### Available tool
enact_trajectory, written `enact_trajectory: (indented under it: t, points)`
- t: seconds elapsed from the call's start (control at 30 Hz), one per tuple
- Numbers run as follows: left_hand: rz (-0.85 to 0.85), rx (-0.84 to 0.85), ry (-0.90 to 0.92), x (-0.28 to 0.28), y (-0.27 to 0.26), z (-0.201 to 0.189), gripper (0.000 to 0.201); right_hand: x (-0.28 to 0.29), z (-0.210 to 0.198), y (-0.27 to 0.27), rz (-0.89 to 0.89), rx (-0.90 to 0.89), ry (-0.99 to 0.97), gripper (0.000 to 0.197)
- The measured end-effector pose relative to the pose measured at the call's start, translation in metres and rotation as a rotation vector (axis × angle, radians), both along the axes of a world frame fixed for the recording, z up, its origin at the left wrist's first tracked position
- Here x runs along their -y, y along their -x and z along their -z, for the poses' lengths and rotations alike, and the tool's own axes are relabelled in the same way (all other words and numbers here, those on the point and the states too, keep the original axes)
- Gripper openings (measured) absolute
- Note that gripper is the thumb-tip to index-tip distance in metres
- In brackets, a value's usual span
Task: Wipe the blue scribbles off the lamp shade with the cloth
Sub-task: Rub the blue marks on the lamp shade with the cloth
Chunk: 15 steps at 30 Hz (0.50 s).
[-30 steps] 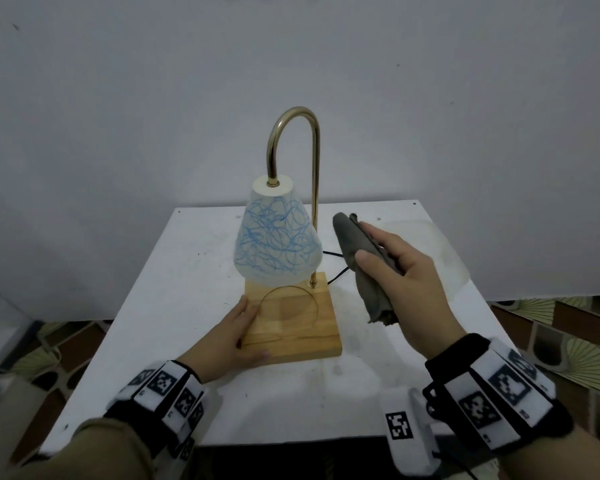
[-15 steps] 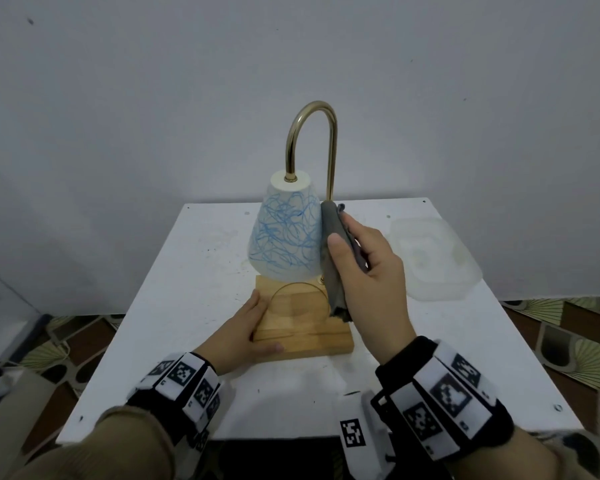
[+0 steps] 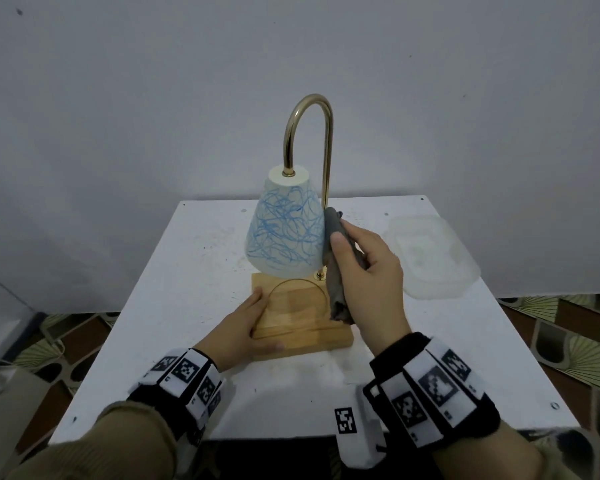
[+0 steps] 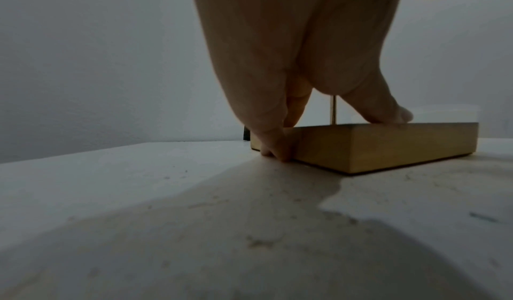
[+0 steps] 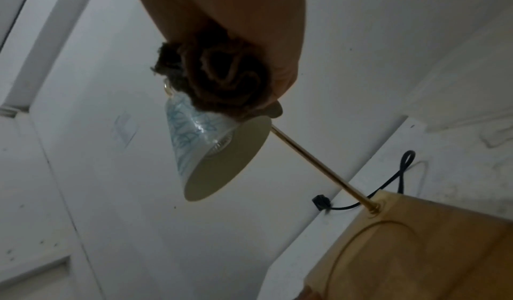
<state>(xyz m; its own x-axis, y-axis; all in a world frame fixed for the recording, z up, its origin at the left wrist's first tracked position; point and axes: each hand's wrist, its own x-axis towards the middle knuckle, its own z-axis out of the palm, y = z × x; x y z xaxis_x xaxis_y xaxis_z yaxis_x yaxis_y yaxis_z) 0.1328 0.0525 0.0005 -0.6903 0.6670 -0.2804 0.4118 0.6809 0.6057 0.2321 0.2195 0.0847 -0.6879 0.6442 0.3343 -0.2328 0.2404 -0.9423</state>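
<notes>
Blue scribbles (image 3: 284, 233) cover the facing side of the lamp shade (image 3: 284, 252), which hangs from a curved brass arm (image 3: 328, 147) above the wooden base (image 3: 302, 318). I have the grey cloth (image 3: 335, 268) bunched in my right hand (image 3: 368, 282), fingers and thumb curled round it, and its upper end touches the right flank of the shade. From the right wrist view the cloth (image 5: 219, 78) is a dark crumpled wad pressed on the shade (image 5: 194, 133) near its top; how much fabric is in contact I cannot make out, since my palm covers it. The far side of the shade is hidden in every view.

My left hand (image 3: 239, 332) rests on the base's near left corner, fingers fairly straight along the left edge and thumb laid along the front edge. In the left wrist view the fingers (image 4: 273, 144) press the side of the base (image 4: 388, 146), thumb on top; that picture is dim.

Right of the lamp, on the white table (image 3: 174, 306), sits a translucent plastic lid (image 3: 433, 256), blurred. Behind the base a black cord (image 5: 388, 184) trails away, its end cut off.
</notes>
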Motion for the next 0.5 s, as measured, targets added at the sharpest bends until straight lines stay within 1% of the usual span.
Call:
enact_trajectory:
  t: [0.07, 0.13, 0.23, 0.4, 0.5]
  points:
    - [0.006, 0.003, 0.001, 0.000, 0.001, 0.000, 0.102, 0.002, -0.006, -0.001, -0.018, -0.015, 0.036, 0.024]
    - [0.014, 0.010, 0.009, 0.000, 0.003, 0.000, 0.104, 0.008, -0.007, -0.006, -0.019, -0.047, -0.011, 0.024]
    - [0.036, 0.000, 0.038, 0.001, 0.005, 0.000, 0.105, 0.015, 0.003, -0.016, 0.003, -0.090, -0.099, 0.027]
    - [0.040, 0.021, 0.023, 0.001, 0.007, 0.000, 0.105, 0.006, 0.018, -0.013, 0.047, -0.012, -0.166, 0.028]
    - [0.035, 0.028, 0.011, 0.002, 0.007, 0.000, 0.105, -0.003, 0.011, -0.003, 0.013, 0.055, -0.099, 0.025]
